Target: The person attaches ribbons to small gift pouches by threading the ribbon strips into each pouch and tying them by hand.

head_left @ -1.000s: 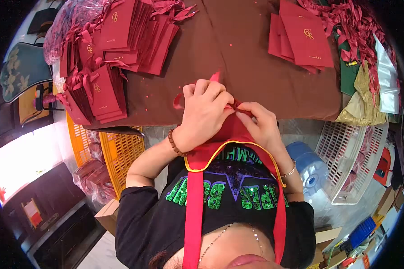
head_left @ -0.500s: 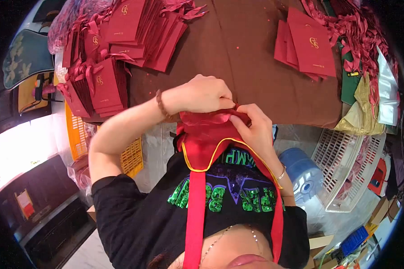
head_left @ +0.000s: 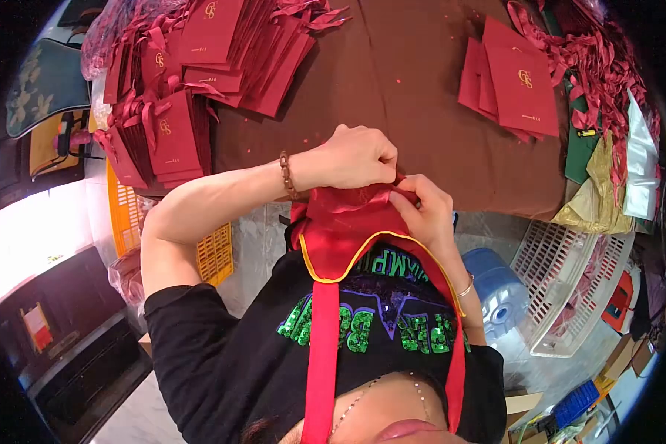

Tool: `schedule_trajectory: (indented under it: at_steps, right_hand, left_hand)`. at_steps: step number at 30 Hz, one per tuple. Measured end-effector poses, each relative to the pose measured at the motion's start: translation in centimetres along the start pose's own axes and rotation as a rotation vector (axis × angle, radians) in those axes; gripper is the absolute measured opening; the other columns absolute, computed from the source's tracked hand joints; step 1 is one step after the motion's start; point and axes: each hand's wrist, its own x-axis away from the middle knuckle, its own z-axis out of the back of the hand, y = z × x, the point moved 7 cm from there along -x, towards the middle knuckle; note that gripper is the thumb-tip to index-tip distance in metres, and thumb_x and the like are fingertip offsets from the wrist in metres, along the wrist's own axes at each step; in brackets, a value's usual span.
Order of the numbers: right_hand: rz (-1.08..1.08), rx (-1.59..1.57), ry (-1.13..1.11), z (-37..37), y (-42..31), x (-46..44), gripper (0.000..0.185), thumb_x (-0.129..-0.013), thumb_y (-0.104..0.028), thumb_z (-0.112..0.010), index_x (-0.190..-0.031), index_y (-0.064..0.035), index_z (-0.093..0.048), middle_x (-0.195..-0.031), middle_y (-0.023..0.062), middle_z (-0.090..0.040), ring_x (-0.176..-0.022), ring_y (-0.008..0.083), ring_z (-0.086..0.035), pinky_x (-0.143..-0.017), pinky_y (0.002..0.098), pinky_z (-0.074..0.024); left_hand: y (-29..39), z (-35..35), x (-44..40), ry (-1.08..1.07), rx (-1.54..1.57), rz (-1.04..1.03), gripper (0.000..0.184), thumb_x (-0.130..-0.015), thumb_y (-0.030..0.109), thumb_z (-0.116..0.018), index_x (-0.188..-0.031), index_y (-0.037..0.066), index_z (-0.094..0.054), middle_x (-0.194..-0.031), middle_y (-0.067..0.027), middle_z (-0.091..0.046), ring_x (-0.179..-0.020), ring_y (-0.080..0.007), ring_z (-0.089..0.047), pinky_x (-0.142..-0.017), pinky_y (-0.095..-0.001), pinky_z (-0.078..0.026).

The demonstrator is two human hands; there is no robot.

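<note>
My left hand (head_left: 357,157), with a brown bracelet at its wrist, is closed with curled fingers above the table's near edge; what it holds is hidden under it. Close by on the right, my right hand (head_left: 427,211) pinches a glossy dark-red strip of fabric (head_left: 351,201) between thumb and fingers. That strip lies in front of my chest, over the top of a red apron (head_left: 340,240) with yellow trim. The fingertips of both hands nearly meet, and the small part between them is too hidden to tell.
Stacks of dark-red paper bags (head_left: 176,137) with ribbons stand at the table's left. More red bags (head_left: 522,81) lie at the right, beside a heap of red ribbons (head_left: 603,70). Below are a blue water jug (head_left: 496,288), a white crate (head_left: 562,296) and a yellow crate (head_left: 216,255).
Both hands have shifted slightly to the right, staying close together. My left wrist has moved a little with them. The whole view has tilted slightly.
</note>
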Motion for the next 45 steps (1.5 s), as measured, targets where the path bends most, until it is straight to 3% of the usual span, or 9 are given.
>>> schedule_trajectory:
  at_steps: [7, 10, 12, 23, 27, 31, 37, 39, 45]
  right_hand:
    - [-0.037, -0.061, -0.006, -1.0, 0.3, 0.5, 0.014, -0.077, -0.002, -0.068, -0.086, -0.0004, -0.058, -0.077, 0.007, -0.064, -0.061, 0.0095, -0.056, -0.056, 0.0239, -0.0467]
    - [-0.18, -0.167, -0.05, -1.8, 1.4, 0.8, 0.012, -0.079, -0.004, -0.066, -0.086, -0.0018, -0.057, -0.077, 0.0116, -0.061, -0.067, 0.0193, -0.062, -0.06, 0.0288, -0.0486]
    - [0.002, -0.148, -0.052, -2.1, 0.8, 0.9, 0.014, -0.08, 0.001, -0.066, -0.09, -0.0007, -0.057, -0.077, 0.0008, -0.059, -0.066, 0.0031, -0.05, -0.055, 0.0181, -0.0407]
    - [-0.146, -0.252, -0.129, -2.9, 2.3, 0.7, 0.023, -0.081, -0.001, -0.066, -0.099, -0.0023, -0.051, -0.079, 0.0006, -0.058, -0.068, 0.0032, -0.051, -0.054, 0.0198, -0.042]
    - [-0.064, -0.133, -0.202, -2.7, 0.1, -0.1, 0.028, -0.081, -0.004, -0.068, -0.1, -0.0048, -0.047, -0.078, 0.0008, -0.057, -0.066, 0.0036, -0.052, -0.051, 0.0194, -0.0424]
    - [-0.126, -0.227, -0.221, -2.5, 1.6, -0.3, 0.031, -0.081, -0.003, -0.068, -0.1, -0.0066, -0.044, -0.082, 0.0023, -0.056, -0.065, 0.0051, -0.054, -0.053, 0.0205, -0.046]
    - [-0.285, -1.022, -0.056, -0.5, 3.7, -2.5, 0.041, -0.08, 0.009, -0.058, -0.108, -0.0115, -0.036, -0.105, 0.0083, -0.054, -0.095, 0.0166, -0.058, -0.077, 0.0304, -0.0514]
    - [-0.21, -1.258, 0.005, 0.9, 2.8, -3.9, 0.04, -0.079, 0.006, -0.059, -0.107, -0.013, -0.039, -0.115, 0.0068, -0.05, -0.1, 0.0182, -0.055, -0.082, 0.0321, -0.0501]
    - [-0.162, -0.75, 0.251, 1.4, 3.7, -7.4, 0.028, -0.081, -0.002, -0.064, -0.104, -0.0105, -0.051, -0.114, 0.0045, -0.054, -0.105, 0.0155, -0.052, -0.089, 0.031, -0.0453]
  left_hand:
    - [2.7, -0.2, 1.2, 0.09, -0.475, -0.288, 0.012, -0.073, 0.021, -0.057, -0.065, 0.011, -0.058, -0.07, -0.0045, -0.057, -0.081, -0.0198, -0.054, -0.078, -0.0374, -0.03]
    - [0.2, 0.1, -0.1, 0.012, -0.128, -0.226, 0.017, -0.076, 0.019, -0.056, -0.07, 0.003, -0.058, -0.066, -0.0049, -0.058, -0.067, -0.0214, -0.056, -0.068, -0.0361, -0.039]
    - [-1.6, 1.9, -1.0, 0.032, 0.035, -0.084, 0.019, -0.078, 0.019, -0.056, -0.071, 0.002, -0.057, -0.065, -0.0036, -0.057, -0.065, -0.0178, -0.054, -0.065, -0.0327, -0.04]
    - [-3.2, 1.2, -1.1, -0.023, 0.403, 0.084, 0.02, -0.087, 0.019, -0.05, -0.077, 0.001, -0.053, -0.066, -0.0002, -0.051, -0.062, -0.0071, -0.045, -0.056, -0.0243, -0.04]
    - [-2.1, 5.9, -2.7, 0.441, 0.222, -0.252, 0.018, -0.086, 0.018, -0.052, -0.076, 0.004, -0.055, -0.062, 0.0039, -0.047, -0.06, -0.0042, -0.041, -0.052, -0.0218, -0.035]
    - [-1.7, 8.0, -2.6, 0.407, 0.559, -0.042, 0.018, -0.088, 0.019, -0.053, -0.074, 0.008, -0.056, -0.056, 0.0085, -0.04, -0.051, -0.0012, -0.037, -0.045, -0.0191, -0.027]
    - [-1.9, 12.3, -1.1, 0.831, 0.412, -0.524, 0.023, -0.093, 0.01, -0.047, -0.112, 0.002, -0.058, -0.107, -0.004, -0.057, -0.103, -0.0134, -0.051, -0.096, -0.0274, -0.037]
    - [-3.4, 12.1, 0.4, 1.116, 0.562, -0.381, 0.024, -0.088, 0.003, -0.051, -0.112, 0.0, -0.055, -0.106, -0.0053, -0.057, -0.102, -0.0136, -0.052, -0.09, -0.025, -0.041]
    - [0.1, 1.3, -2.7, 0.398, 1.205, -0.116, 0.057, -0.091, 0.017, -0.055, -0.138, 0.007, -0.024, -0.114, -0.0117, -0.05, -0.105, -0.0178, -0.049, -0.092, -0.0302, -0.04]
